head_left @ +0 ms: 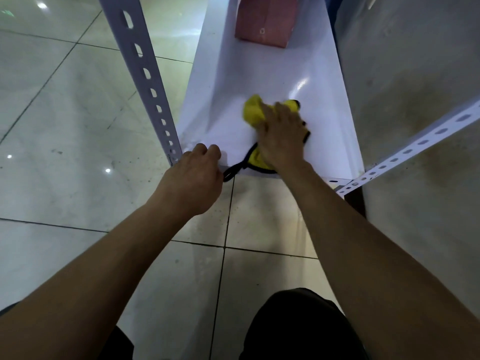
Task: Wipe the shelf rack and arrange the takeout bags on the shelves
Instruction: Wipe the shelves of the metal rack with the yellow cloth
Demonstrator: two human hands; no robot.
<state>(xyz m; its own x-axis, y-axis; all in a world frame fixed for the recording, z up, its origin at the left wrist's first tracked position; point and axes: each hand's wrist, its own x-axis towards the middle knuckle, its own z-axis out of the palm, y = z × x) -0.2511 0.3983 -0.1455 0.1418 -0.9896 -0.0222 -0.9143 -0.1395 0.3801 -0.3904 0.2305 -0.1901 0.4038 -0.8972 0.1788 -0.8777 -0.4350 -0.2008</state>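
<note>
A white shelf board (pixel 272 74) of the rack runs away from me. My right hand (pixel 281 136) presses flat on a yellow cloth (pixel 253 110) with black trim near the board's front end. The cloth's black loop (pixel 233 171) hangs over the front edge. My left hand (pixel 193 178) has its fingers curled over the shelf's front left corner, beside the left upright. A pink takeout bag (pixel 265 22) stands on the far part of the same board.
A slotted white upright (pixel 145 74) rises at the left, and another slotted bar (pixel 415 144) slants at the right. A pale wall (pixel 415 61) borders the shelf on the right. Glossy tiled floor (pixel 65 126) lies left and below.
</note>
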